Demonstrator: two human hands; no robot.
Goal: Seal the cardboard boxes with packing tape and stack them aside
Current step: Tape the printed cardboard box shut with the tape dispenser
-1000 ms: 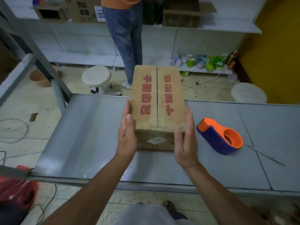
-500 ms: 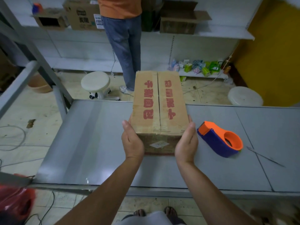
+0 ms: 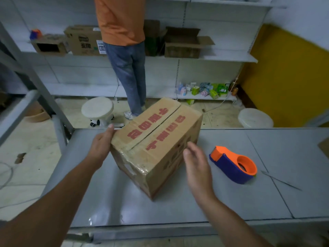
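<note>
A brown cardboard box (image 3: 156,145) with red characters on its closed top flaps sits on the grey metal table (image 3: 110,196), turned at an angle with one corner toward me. My left hand (image 3: 101,145) rests flat against the box's left end, fingers along its top edge. My right hand (image 3: 197,168) hovers just off the box's right side, fingers spread, holding nothing. An orange and purple tape dispenser (image 3: 233,164) lies on the table right of that hand.
A person in an orange shirt and jeans (image 3: 128,68) stands beyond the table at white shelves holding open cardboard boxes (image 3: 183,43). A white stool (image 3: 98,109) and a white bucket (image 3: 255,118) stand on the floor. A thin stick (image 3: 281,180) lies at the table's right.
The box has been turned from straight-on to diagonal on the table. My right hand has come off its side and opened. My left hand has slid along the left end.
</note>
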